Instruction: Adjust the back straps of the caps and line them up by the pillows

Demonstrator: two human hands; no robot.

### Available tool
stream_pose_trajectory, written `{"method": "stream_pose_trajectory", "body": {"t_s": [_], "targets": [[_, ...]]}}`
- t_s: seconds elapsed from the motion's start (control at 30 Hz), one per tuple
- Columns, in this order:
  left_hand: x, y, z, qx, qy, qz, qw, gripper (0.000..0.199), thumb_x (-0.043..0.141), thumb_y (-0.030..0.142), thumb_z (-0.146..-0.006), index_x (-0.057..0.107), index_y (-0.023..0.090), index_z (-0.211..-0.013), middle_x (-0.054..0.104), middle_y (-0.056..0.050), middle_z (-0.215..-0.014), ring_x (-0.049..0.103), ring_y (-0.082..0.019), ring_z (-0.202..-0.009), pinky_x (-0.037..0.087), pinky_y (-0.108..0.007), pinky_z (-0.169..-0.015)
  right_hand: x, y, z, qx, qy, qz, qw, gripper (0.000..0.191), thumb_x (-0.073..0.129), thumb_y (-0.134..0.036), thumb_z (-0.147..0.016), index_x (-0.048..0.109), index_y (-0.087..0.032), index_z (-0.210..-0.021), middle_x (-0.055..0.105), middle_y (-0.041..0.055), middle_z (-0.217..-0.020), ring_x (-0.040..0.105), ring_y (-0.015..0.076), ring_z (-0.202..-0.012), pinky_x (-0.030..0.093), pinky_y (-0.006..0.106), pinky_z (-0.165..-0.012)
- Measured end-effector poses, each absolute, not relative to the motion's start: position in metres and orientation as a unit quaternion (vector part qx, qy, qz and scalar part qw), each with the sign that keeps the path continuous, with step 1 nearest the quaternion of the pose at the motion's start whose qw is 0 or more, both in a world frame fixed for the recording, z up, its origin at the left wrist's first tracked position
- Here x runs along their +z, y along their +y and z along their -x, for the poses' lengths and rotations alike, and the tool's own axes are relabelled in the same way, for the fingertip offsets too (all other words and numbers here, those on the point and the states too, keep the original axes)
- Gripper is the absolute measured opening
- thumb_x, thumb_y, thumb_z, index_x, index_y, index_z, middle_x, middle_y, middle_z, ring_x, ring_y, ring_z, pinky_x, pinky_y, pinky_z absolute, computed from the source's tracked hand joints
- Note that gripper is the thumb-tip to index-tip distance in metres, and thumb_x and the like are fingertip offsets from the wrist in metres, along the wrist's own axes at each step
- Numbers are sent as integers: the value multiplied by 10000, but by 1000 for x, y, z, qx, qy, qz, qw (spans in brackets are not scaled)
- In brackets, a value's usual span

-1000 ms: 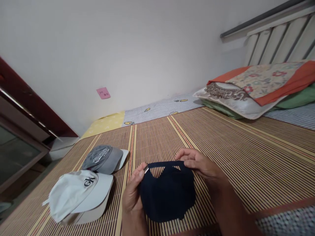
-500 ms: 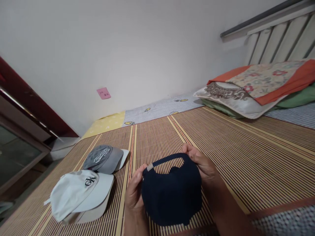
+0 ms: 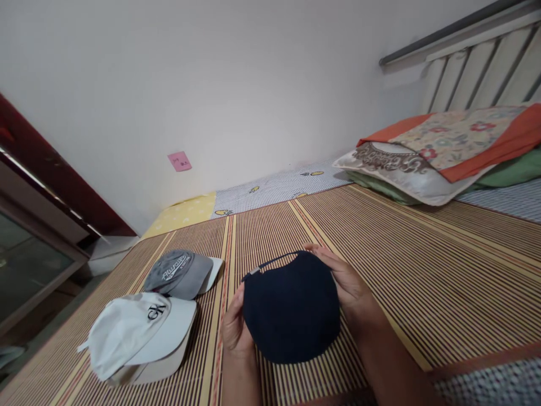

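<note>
A dark navy cap [image 3: 291,310] is held between both hands above the striped mat, its back strap and small metal buckle at the top left. My left hand [image 3: 237,324] grips the cap's left edge, fingers partly hidden behind it. On the other side, my right hand [image 3: 340,276] holds the upper right edge, also with some fingers hidden. To the left lie a white cap [image 3: 127,332] with black letters, stacked over a beige one [image 3: 163,369], and a grey cap [image 3: 173,273] with white lettering, over a pale brim [image 3: 213,273].
The striped mat [image 3: 406,270] covers the bed. Pillows [image 3: 401,163] under an orange floral cloth [image 3: 460,132] lie at the back right beside a radiator [image 3: 486,70]. A pink note [image 3: 180,161] is on the wall; a glass-fronted cabinet [image 3: 29,259] stands left.
The navy cap has tilted, so its strap opening looks narrower and its rounded crown faces me more. Its lower edge has risen. Both hands have shifted slightly with it.
</note>
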State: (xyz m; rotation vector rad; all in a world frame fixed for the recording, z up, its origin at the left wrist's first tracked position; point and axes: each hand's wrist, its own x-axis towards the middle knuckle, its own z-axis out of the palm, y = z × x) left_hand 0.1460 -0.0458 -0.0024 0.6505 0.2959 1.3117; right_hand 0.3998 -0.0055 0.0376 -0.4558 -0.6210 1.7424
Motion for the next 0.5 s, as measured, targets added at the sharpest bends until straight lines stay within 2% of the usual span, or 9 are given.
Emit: {"method": "stream_pose_trajectory", "body": {"t_s": [0.13,0.23,0.33,0.5], "targets": [[-9,-39,-137,584,33,-319,746,467,387,79,-1019,751,280,-1232,742,-28,-1267,647,-109,-1240,325,-249,-1182,25,2,-402,703,-320,234,591,224,886,-402,-727,765,-245,-831,785,23,-872,728,241,-1009,561,370,-953],[-8,-38,-135,556,-41,-336,759,579,235,40,-1032,713,235,-1295,719,-46,-1303,619,-100,-1274,296,-257,-1196,14,2,-404,699,-343,243,579,278,901,-493,-676,769,-255,-730,787,35,-806,729,284,-1022,546,424,-976],[2,-43,-136,538,-57,-346,766,596,194,64,-1046,707,226,-1303,726,-46,-1297,616,-103,-1281,262,-283,-1218,14,-4,-407,706,-382,224,552,283,888,-497,-692,802,-250,-803,800,49,-846,739,281,-990,544,427,-965],[21,-57,-141,557,-30,-328,762,543,252,110,-1049,742,233,-1246,750,-47,-1260,633,-138,-1272,355,-318,-1191,35,-19,-406,727,-353,186,559,198,858,-372,-759,805,-244,-901,782,30,-782,748,256,-914,555,402,-925]]}}
